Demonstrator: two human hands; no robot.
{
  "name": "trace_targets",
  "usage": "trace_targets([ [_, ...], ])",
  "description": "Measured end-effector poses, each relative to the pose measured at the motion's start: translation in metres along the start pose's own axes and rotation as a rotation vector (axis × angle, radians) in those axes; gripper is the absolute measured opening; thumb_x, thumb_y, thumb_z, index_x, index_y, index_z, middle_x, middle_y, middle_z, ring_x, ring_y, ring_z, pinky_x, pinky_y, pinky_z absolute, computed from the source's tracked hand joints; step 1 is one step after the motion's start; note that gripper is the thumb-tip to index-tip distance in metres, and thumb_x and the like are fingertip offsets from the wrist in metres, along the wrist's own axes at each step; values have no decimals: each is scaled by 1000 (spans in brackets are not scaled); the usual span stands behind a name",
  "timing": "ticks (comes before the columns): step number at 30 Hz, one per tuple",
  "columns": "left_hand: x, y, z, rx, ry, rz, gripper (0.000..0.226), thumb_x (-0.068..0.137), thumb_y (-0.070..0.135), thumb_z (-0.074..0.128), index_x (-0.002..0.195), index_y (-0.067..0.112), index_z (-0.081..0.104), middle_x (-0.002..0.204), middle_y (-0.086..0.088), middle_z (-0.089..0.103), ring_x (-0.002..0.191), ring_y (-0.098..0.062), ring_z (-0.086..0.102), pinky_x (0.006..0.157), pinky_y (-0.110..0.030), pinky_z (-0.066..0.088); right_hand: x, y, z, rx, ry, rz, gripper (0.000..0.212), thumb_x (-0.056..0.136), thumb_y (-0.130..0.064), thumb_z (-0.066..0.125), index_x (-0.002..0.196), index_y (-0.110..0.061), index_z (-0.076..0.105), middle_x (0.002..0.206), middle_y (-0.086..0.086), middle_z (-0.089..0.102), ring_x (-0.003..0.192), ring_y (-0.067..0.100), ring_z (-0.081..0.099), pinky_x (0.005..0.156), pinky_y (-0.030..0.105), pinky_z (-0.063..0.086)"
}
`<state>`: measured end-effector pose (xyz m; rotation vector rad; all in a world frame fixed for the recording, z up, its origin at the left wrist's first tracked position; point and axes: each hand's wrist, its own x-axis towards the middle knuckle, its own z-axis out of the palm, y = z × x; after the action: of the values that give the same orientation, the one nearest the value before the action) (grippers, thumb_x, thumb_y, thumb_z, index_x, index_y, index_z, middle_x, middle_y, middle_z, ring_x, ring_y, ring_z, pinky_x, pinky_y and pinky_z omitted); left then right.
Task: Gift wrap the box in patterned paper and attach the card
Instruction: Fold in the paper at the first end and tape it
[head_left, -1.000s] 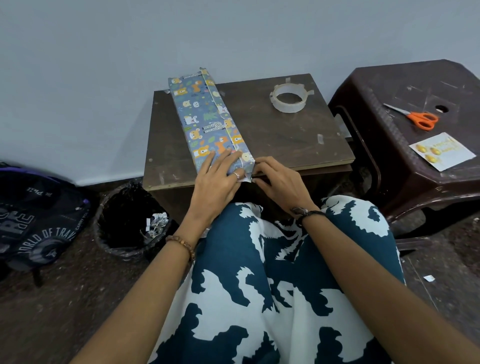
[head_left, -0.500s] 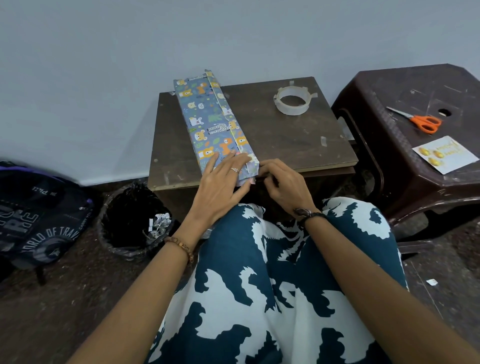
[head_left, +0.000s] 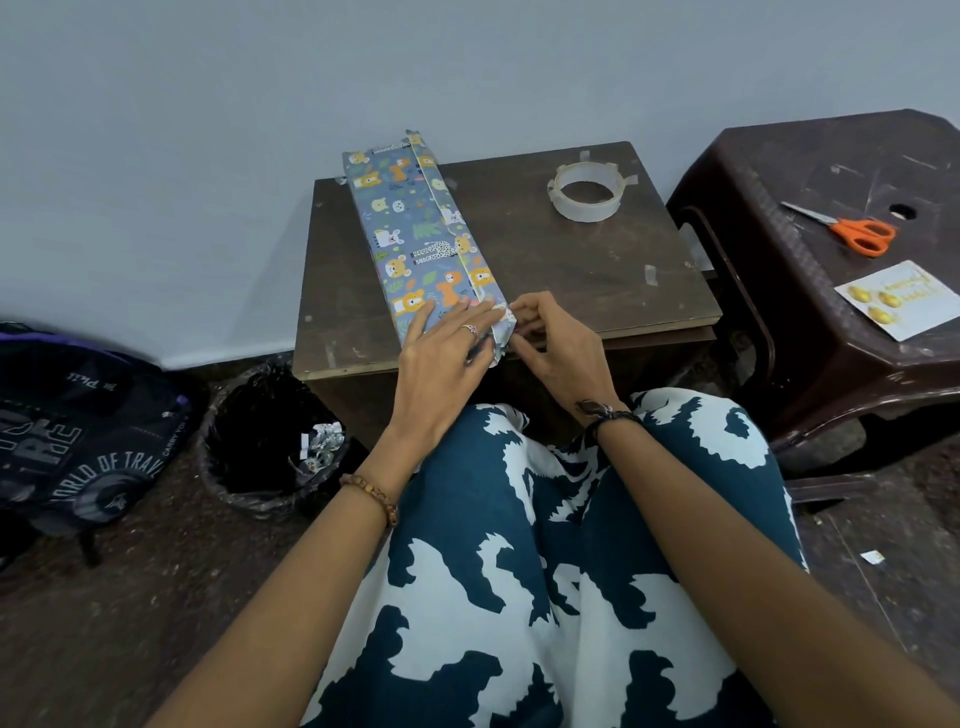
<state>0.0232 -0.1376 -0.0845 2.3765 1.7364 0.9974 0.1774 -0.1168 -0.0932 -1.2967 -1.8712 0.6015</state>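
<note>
Step in hand: closing near end of wrapped box (head_left: 421, 244), lying lengthwise on desk (head_left: 571, 270). Left hand (head_left: 441, 358) flat, fingers straight, pressing paper. Right hand (head_left: 556, 343) pinches end flap. Next: tape (head_left: 584, 191) needed, far side, unobstructed. Card (head_left: 896, 300), scissors (head_left: 852, 231) wait on stool (head_left: 810, 150).

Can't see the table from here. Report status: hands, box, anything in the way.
Left hand flat on wrapped box, pinning it. Right hand pinching paper flap at near end. Tape roll on table, card on stool; nothing blocking.
</note>
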Motion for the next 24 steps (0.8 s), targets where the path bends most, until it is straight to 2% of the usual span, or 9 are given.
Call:
trace_targets([
  [7,1,4,-3,-63,-4,-33,28,89,16,56,116,19,65,123,1,63,124,-16,51,112,-36,23,2,0,-1,-43,-1,-17,21,85,-18,64,105,-17,56,89,-17,60,81,0,60,74,34,55],
  [11,2,10,-6,-128,3,-94,38,92,30,38,113,18,67,120,2,65,123,-14,52,112,-30,19,1,4,-5,13,-17,-44,20,88,-12,61,108,-15,57,94,-11,66,86,5,65,76,36,55],
  [14,4,14,-8,-184,4,-136,44,91,31,31,109,17,69,116,1,67,121,-14,54,112,-28,18,0,7,-6,41,-12,-44,19,89,-13,59,108,-16,58,95,-8,68,88,7,66,76,37,55],
  [19,9,14,-8,-112,45,-161,21,87,27,60,102,18,72,105,1,72,113,-13,59,111,-34,25,1,8,-5,105,-4,-23,16,89,-16,61,104,-17,59,92,-6,70,86,6,66,75,38,56],
  [24,9,14,-14,-103,22,-137,23,88,26,63,108,18,70,111,2,69,115,-11,53,109,-31,23,4,9,-4,153,2,8,14,87,-15,64,100,-18,61,87,-8,69,84,6,67,78,37,56],
])
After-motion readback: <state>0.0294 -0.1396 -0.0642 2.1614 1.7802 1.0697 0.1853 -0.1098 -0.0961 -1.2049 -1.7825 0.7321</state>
